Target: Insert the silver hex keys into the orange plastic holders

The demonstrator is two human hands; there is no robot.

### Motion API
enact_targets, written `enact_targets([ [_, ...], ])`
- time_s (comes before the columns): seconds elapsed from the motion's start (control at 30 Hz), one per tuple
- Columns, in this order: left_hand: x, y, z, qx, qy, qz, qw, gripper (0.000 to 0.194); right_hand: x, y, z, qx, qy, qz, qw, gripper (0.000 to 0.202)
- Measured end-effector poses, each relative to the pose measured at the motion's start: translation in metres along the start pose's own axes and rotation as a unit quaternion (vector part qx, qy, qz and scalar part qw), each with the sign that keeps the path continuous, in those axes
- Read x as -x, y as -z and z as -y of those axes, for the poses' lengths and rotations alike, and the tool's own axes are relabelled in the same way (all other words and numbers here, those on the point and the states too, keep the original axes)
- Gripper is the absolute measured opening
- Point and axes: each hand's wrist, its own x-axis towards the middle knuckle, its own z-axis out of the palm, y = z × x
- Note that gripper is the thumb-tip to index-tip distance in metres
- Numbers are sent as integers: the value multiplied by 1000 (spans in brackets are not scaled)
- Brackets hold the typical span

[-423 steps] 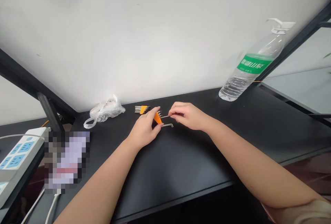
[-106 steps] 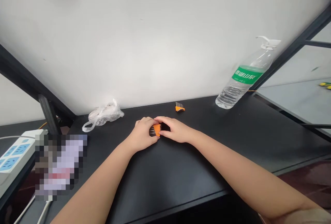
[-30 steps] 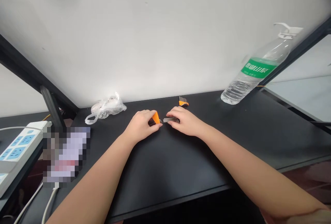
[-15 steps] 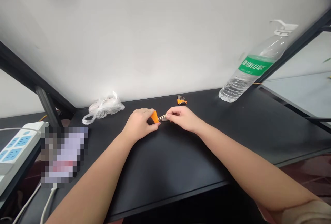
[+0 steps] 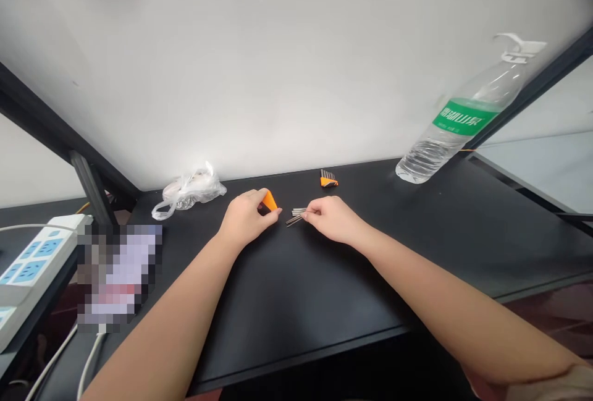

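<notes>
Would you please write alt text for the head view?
The left hand holds an orange holder while the right hand handles thin metal rods at a black table. Behind are a second holder, a plastic bag and a water bottle.

the green label [image 5: 466, 118] around the clear plastic bottle [image 5: 422, 159] bears a row of large white chinese characters [image 5: 463, 115]; the last two read 山泉 (those before them are too blurred to be sure of). beneath runs a line of smaller white print [image 5: 448, 126], too tiny to make out.
</notes>
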Motion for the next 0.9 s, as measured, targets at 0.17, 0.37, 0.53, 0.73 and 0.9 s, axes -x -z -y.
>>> enact_targets([
  [0.17,0,-1,0,6,-11,-1,1000,22,-2,0,-5,100,27,0,995,35],
  [0.37,0,0,-1,9,-9,-1,1000,22,1,10,-1,136,132,-62,980,18],
  [0.53,0,0,-2,12,-9,7,1000,22,-1,4,-4,142,202,5,969,36],
  [0.73,0,-1,-1,11,-2,4,1000,22,-9,-6,-8,107,207,9,972,18],
  [0.9,0,-1,0,10,0,1,1000,23,-7,-7,-8,100,207,-1,973,25],
])
